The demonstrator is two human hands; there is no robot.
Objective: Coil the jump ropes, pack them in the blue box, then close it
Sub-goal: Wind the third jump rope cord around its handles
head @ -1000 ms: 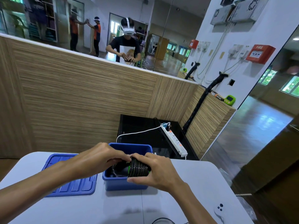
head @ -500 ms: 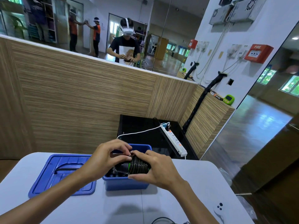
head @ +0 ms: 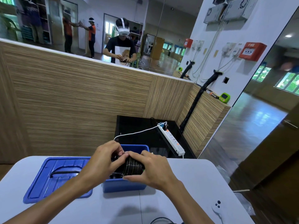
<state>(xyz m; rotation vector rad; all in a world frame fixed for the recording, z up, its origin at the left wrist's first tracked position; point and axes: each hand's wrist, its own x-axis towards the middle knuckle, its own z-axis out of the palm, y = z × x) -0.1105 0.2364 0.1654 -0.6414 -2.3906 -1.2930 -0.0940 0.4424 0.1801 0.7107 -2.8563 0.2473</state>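
The blue box (head: pixel 124 185) stands open in the middle of the white table (head: pixel 186 183). Just over its opening I hold a coiled black jump rope (head: pixel 133 167) with tight, stacked loops. My right hand (head: pixel 151 169) wraps the coil from the right, thumb underneath. My left hand (head: pixel 103 160) pinches the coil's left end from above. Dark rope parts lie inside the box, mostly hidden by my hands. The blue lid (head: pixel 53 177) lies flat on the table to the left of the box, with a black handle in its recess.
A white controller (head: pixel 217 209) lies at the table's front right, and a dark cable loop (head: pixel 161 220) shows at the bottom edge. Behind the table stand a black cabinet (head: pixel 137 126) with a white power strip (head: pixel 172 139), a wood-panelled wall and mirrors.
My left hand has slid right and up, from the box's left side onto the coil's left end, uncovering the lid. The coil stays over the box in my right hand.
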